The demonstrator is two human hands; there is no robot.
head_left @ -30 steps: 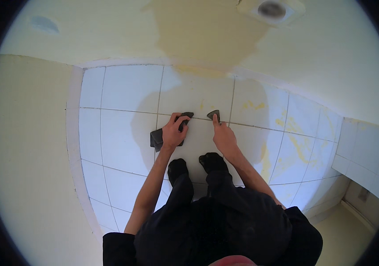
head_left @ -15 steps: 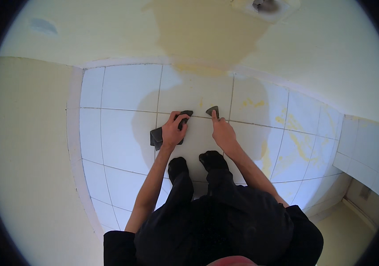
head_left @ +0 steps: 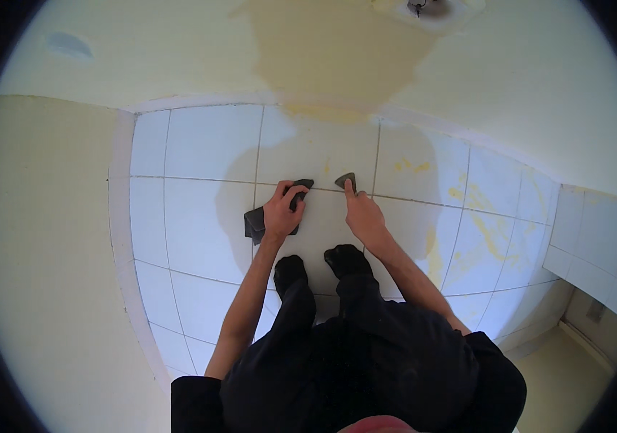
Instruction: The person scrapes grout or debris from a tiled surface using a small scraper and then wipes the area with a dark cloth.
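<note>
My left hand is closed on a dark cloth, which hangs out on both sides of the fingers and lies against the white tiled floor. In my right hand is a small scraper with a dark triangular blade, its edge turned away from me. My index finger stretches along the top of it; the handle is mostly hidden in the palm. The blade is at the floor by a grout line, near a small yellow smear.
Yellow paint stains spread over tiles to the right. A cream wall rises ahead, another wall at left. A tiled ledge stands at right. My socked feet are just behind my hands.
Almost nothing differs; both hands, the cloth and the scraper hold the same places. The view has shifted very slightly.
</note>
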